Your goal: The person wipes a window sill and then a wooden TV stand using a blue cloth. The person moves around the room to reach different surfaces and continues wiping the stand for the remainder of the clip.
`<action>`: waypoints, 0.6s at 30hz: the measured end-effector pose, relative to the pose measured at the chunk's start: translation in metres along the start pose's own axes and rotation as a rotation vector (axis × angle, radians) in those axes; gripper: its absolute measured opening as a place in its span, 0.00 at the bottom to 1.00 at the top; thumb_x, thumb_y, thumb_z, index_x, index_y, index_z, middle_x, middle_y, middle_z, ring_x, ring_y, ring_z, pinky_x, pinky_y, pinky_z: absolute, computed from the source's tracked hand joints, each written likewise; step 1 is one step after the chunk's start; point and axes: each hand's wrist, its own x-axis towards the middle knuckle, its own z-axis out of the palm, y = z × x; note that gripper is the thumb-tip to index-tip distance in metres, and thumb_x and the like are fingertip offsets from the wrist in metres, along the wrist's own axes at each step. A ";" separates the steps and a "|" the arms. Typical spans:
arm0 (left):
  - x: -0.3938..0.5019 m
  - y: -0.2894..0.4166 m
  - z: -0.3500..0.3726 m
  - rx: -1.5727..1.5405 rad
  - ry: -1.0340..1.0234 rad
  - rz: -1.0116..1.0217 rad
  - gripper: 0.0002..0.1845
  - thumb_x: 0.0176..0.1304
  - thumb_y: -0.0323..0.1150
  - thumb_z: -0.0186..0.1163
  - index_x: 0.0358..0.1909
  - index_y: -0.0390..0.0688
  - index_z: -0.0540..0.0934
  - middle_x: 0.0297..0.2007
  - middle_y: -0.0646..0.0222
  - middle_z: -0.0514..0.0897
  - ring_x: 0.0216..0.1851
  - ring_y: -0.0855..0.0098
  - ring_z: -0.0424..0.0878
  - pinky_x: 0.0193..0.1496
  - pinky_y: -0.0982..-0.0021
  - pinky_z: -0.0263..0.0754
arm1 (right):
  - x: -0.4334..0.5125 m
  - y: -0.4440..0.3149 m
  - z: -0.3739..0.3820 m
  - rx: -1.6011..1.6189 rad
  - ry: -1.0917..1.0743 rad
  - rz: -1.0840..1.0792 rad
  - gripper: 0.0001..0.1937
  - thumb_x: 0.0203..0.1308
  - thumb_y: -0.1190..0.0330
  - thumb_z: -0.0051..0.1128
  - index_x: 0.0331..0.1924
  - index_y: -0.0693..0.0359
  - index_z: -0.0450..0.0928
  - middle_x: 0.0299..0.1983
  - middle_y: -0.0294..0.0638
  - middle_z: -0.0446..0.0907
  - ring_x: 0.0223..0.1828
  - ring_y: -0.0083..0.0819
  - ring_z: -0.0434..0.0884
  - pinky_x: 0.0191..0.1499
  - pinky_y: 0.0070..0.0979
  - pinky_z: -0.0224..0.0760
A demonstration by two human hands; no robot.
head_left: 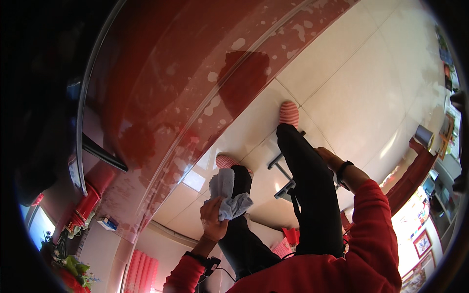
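My left hand (213,218) grips a bunched light blue-grey cloth (227,197), which hangs above my lower leg. My right hand (327,156) is beside my other leg near the knee; its fingers are partly hidden behind the black trousers, so what it holds or touches cannot be told. Left of the cloth runs a glossy red cabinet panel (154,91) with pale spots along its edge. A dark screen with a thin frame (81,110) and a black support leg (104,154) stands on the panel.
Beneath me, the tiled floor (351,99) holds a small metal-framed stand (284,172) between my legs. At lower left are a small blue-and-white box (107,223), a red vase (86,205) and flowers (75,267). A grey bin (424,136) stands at right.
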 end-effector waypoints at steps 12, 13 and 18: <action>0.009 -0.004 -0.006 0.161 0.176 0.050 0.30 0.47 0.34 0.61 0.58 0.42 0.79 0.57 0.57 0.79 0.52 0.54 0.77 0.57 0.54 0.65 | 0.028 0.003 -0.042 -0.382 -0.325 0.196 0.25 0.64 0.55 0.58 0.60 0.60 0.78 0.51 0.51 0.85 0.48 0.47 0.85 0.53 0.41 0.77; 0.007 -0.006 -0.007 0.182 0.217 0.076 0.32 0.46 0.35 0.61 0.59 0.42 0.78 0.57 0.55 0.79 0.51 0.52 0.77 0.56 0.53 0.65 | 0.030 0.002 -0.044 -0.444 -0.340 0.175 0.25 0.64 0.54 0.58 0.60 0.60 0.78 0.51 0.51 0.84 0.48 0.47 0.85 0.53 0.41 0.77; -0.012 -0.002 0.001 0.309 0.351 0.016 0.32 0.45 0.34 0.62 0.59 0.44 0.78 0.56 0.56 0.79 0.50 0.53 0.76 0.55 0.53 0.65 | 0.043 -0.003 -0.057 -0.748 -0.399 0.062 0.25 0.63 0.53 0.59 0.60 0.58 0.78 0.53 0.50 0.84 0.50 0.48 0.84 0.54 0.41 0.77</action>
